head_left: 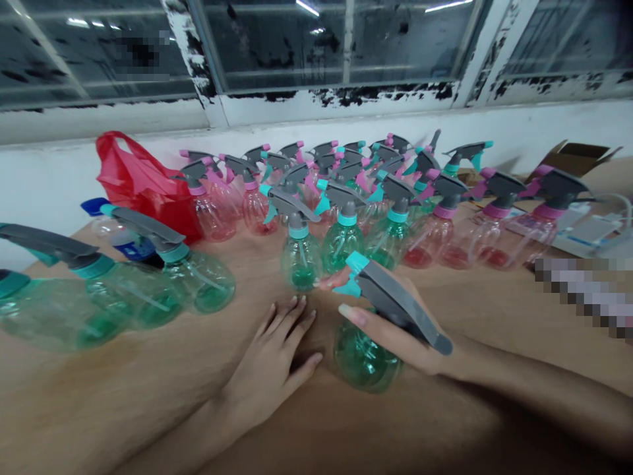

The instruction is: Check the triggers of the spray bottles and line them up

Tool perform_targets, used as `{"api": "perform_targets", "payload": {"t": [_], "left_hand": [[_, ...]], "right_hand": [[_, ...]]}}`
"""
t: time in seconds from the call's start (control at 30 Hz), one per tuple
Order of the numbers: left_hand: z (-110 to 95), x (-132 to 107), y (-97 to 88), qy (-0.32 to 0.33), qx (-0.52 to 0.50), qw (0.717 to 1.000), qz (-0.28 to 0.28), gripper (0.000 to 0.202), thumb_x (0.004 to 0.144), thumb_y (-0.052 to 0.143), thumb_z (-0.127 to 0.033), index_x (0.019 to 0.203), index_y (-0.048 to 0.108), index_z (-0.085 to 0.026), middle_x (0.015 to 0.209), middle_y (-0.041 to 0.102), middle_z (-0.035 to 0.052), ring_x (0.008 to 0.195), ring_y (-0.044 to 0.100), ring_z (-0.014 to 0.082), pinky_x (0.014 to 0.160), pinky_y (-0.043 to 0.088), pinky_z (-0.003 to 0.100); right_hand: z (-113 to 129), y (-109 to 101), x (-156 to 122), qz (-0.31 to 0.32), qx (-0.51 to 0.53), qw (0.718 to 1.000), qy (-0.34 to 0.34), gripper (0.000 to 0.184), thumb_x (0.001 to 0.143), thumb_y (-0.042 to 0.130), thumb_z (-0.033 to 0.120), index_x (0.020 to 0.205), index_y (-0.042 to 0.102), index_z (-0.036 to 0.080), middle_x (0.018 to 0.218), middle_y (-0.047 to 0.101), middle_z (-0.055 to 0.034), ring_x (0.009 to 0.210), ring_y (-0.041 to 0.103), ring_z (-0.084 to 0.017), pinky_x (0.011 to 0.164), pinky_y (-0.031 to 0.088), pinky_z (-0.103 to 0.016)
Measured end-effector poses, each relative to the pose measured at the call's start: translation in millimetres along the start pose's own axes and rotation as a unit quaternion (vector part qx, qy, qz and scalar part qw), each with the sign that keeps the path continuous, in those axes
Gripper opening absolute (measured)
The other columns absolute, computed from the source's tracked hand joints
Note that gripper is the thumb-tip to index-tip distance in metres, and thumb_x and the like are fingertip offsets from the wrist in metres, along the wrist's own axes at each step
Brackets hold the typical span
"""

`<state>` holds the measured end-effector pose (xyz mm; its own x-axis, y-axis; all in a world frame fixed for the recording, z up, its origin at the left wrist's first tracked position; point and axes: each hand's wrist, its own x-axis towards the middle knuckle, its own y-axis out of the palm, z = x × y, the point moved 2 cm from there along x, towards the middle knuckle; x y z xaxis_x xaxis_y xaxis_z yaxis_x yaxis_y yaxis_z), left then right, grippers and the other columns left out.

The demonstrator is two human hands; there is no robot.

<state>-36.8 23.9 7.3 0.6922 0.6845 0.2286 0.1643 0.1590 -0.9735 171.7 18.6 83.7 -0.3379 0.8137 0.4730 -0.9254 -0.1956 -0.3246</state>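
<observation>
My right hand [390, 330] is wrapped round the grey and teal trigger head of a green spray bottle [363, 359] that stands on the wooden table [148, 396]. My left hand [271, 359] lies flat on the table just left of that bottle, fingers stretched out and holding nothing. Straight behind the held bottle stand several more green spray bottles [301, 254] with teal trigger heads.
Rows of pink [440, 227] and green spray bottles fill the back of the table along the white wall. Three larger green bottles [195, 270] stand at the left. A red plastic bag [138, 181] sits at the back left, a cardboard box [573, 158] at the back right.
</observation>
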Motion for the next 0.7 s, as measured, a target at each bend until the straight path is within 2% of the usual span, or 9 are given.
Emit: {"api": "perform_targets", "payload": {"t": [0.33, 0.5, 0.7], "left_hand": [[-0.3, 0.5, -0.8, -0.003, 0.001, 1.000, 0.004, 0.049, 0.092, 0.053, -0.041, 0.132, 0.047, -0.013, 0.138, 0.049, 0.0155, 0.132, 0.038, 0.0304, 0.108, 0.029, 0.053], [0.8, -0.9, 1.8, -0.002, -0.012, 1.000, -0.001, 0.048, 0.092, 0.052, -0.040, 0.133, 0.046, -0.014, 0.139, 0.049, 0.0139, 0.133, 0.038, 0.0298, 0.108, 0.028, 0.053], [1.1, -1.2, 2.2, 0.005, 0.002, 1.000, -0.016, 0.050, 0.092, 0.053, -0.040, 0.132, 0.047, -0.011, 0.138, 0.048, 0.0167, 0.131, 0.040, 0.0305, 0.107, 0.030, 0.053]], "right_hand": [[-0.8, 1.3, 1.6, 0.001, 0.008, 1.000, 0.009, 0.019, 0.084, 0.060, 0.025, 0.103, 0.058, 0.024, 0.088, 0.066, 0.0011, 0.058, 0.055, -0.010, 0.067, 0.049, -0.028], [0.7, 0.9, 0.9, -0.004, 0.017, 1.000, 0.020, 0.018, 0.083, 0.060, 0.024, 0.101, 0.059, 0.024, 0.082, 0.066, 0.0018, 0.054, 0.054, -0.011, 0.064, 0.048, -0.028], [2.5, 0.7, 2.3, -0.007, 0.008, 1.000, 0.019, 0.018, 0.082, 0.061, 0.024, 0.100, 0.060, 0.023, 0.069, 0.061, 0.0040, 0.051, 0.051, -0.011, 0.059, 0.047, -0.027]]}}
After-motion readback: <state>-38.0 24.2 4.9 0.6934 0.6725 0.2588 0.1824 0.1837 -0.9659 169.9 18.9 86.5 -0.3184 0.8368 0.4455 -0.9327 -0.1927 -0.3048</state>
